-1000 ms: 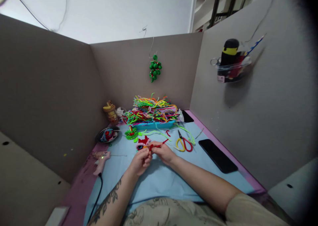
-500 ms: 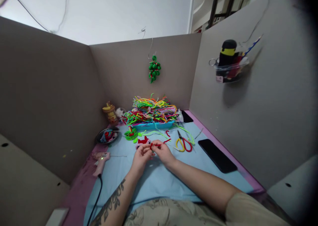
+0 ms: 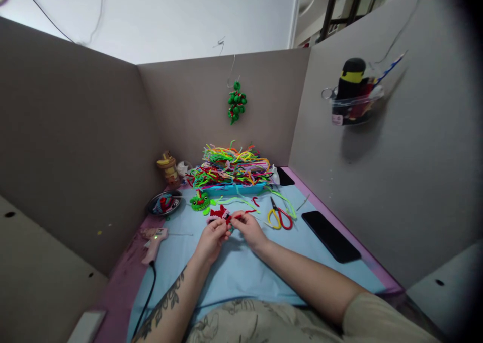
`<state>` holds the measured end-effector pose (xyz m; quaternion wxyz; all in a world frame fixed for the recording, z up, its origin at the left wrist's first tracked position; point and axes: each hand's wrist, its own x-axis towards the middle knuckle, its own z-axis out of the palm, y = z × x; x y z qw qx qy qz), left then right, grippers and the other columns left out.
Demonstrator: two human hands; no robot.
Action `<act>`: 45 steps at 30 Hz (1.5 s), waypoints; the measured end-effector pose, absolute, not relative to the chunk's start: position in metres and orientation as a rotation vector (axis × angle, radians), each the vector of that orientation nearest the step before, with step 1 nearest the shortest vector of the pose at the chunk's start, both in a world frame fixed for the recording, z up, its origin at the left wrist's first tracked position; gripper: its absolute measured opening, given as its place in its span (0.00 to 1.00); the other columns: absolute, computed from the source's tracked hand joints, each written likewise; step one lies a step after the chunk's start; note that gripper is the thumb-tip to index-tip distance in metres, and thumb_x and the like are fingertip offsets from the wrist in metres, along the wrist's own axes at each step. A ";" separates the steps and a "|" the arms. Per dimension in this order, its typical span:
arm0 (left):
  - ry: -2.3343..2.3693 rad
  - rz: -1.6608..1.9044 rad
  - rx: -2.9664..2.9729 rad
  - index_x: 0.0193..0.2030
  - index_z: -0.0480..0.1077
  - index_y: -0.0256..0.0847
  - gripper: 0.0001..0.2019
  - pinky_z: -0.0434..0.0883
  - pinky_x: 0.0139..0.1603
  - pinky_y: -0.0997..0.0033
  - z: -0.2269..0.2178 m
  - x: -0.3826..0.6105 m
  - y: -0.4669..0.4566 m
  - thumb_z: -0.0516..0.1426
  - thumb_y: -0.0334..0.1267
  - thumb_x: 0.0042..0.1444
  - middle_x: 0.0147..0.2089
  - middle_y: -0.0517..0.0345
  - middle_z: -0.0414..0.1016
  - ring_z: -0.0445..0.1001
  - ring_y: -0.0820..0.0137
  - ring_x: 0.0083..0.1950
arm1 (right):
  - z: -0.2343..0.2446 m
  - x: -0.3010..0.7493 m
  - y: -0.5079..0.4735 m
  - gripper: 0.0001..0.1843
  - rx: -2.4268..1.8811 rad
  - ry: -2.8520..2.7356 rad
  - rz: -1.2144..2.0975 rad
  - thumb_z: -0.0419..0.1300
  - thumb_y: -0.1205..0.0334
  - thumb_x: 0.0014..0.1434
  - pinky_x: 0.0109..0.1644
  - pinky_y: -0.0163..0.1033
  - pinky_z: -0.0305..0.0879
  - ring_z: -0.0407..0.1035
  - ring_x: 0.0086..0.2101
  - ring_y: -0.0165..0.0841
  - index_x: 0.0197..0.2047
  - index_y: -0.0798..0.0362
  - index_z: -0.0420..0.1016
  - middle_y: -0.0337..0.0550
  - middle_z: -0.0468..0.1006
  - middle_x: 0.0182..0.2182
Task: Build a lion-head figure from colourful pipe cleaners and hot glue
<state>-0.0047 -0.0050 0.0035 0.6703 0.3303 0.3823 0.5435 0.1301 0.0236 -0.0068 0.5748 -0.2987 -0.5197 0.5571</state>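
My left hand (image 3: 214, 238) and my right hand (image 3: 249, 229) meet over the blue cloth, fingers pinched close together. Between them runs a red pipe cleaner (image 3: 249, 212), its free end sticking out past the right fingers. The part gripped by the left fingertips is small and mostly hidden. Just beyond the left hand lies a red and pink fuzzy piece (image 3: 218, 213). Behind that sits a green pipe-cleaner creature face (image 3: 199, 201). A short red pipe-cleaner bit (image 3: 255, 201) rests farther back.
Scissors (image 3: 278, 216) and a black phone (image 3: 330, 236) lie to the right. A blue tray (image 3: 234, 189) heaped with coloured pipe cleaners stands behind. At left are a pink glue gun (image 3: 154, 245) with a cord and a metal bowl (image 3: 153, 209). Grey panels enclose three sides.
My fingers have shifted slightly on the red pipe cleaner, and the gap between the fingertips looks smaller. The red and pink piece shows more. The view has moved a little.
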 end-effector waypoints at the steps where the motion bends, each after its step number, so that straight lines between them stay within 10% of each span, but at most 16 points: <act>1: 0.842 1.190 0.720 0.34 0.69 0.34 0.15 0.67 0.23 0.83 0.005 -0.005 -0.006 0.67 0.37 0.41 0.28 0.59 0.73 0.70 0.80 0.24 | -0.007 0.130 0.024 0.08 -0.683 -1.187 1.340 0.63 0.60 0.47 0.35 0.35 0.64 0.67 0.29 0.29 0.28 0.53 0.70 0.38 0.73 0.27; 14: 0.696 0.949 0.605 0.31 0.67 0.35 0.08 0.64 0.18 0.88 0.010 -0.011 -0.013 0.62 0.27 0.44 0.22 0.64 0.66 0.65 0.84 0.17 | 0.001 0.132 0.018 0.15 -0.447 -1.225 1.635 0.67 0.51 0.44 0.43 0.40 0.64 0.69 0.36 0.33 0.26 0.55 0.73 0.45 0.74 0.37; 22: 0.882 1.189 0.915 0.34 0.66 0.38 0.17 0.66 0.22 0.81 0.007 0.000 -0.011 0.66 0.41 0.41 0.30 0.58 0.74 0.73 0.74 0.27 | -0.015 0.127 0.025 0.17 -0.617 -1.196 1.507 0.62 0.47 0.49 0.31 0.33 0.63 0.65 0.27 0.27 0.31 0.53 0.70 0.41 0.72 0.33; 45: 0.823 1.163 0.765 0.30 0.68 0.33 0.13 0.56 0.16 0.83 0.007 0.002 -0.011 0.64 0.39 0.42 0.22 0.62 0.69 0.61 0.83 0.17 | -0.004 0.133 0.018 0.04 -0.495 -0.973 1.749 0.61 0.65 0.46 0.34 0.35 0.64 0.67 0.32 0.30 0.28 0.52 0.69 0.38 0.73 0.33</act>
